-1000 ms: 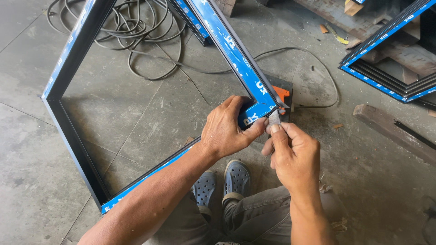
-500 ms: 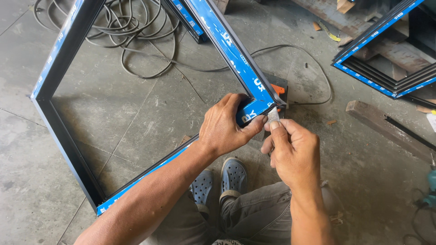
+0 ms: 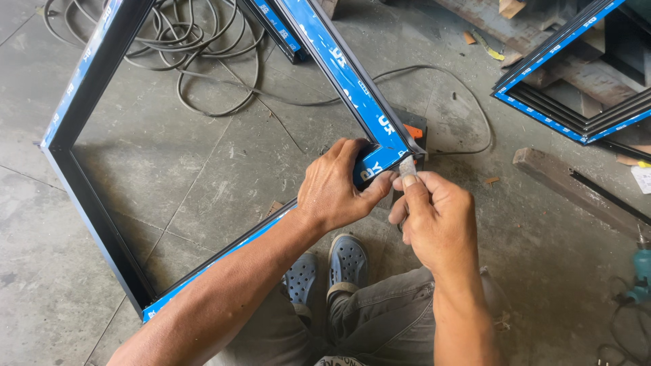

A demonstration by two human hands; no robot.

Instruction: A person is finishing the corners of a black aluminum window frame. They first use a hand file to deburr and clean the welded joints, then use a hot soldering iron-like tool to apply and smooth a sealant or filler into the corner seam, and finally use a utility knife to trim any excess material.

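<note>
Here, the person squats on the concrete floor with a square dark metal frame standing on edge in front of them, its faces covered in blue protective film. The left hand is clamped around the frame's near corner, fingers wrapped over the top and thumb pressed against the blue film on the lower rail. The right hand sits just beside it, pinching a small silvery blade-like tool between thumb and forefinger, its tip touching the corner where the two rails meet. What kind of tool it is I cannot quite tell.

Below the arms are grey trousers and a pair of blue perforated clogs. A tangle of grey cable lies on the floor beyond the frame. To the right, a stack of similar blue-filmed frames lies flat, a wooden batten near it. A teal power tool shows at the right edge.
</note>
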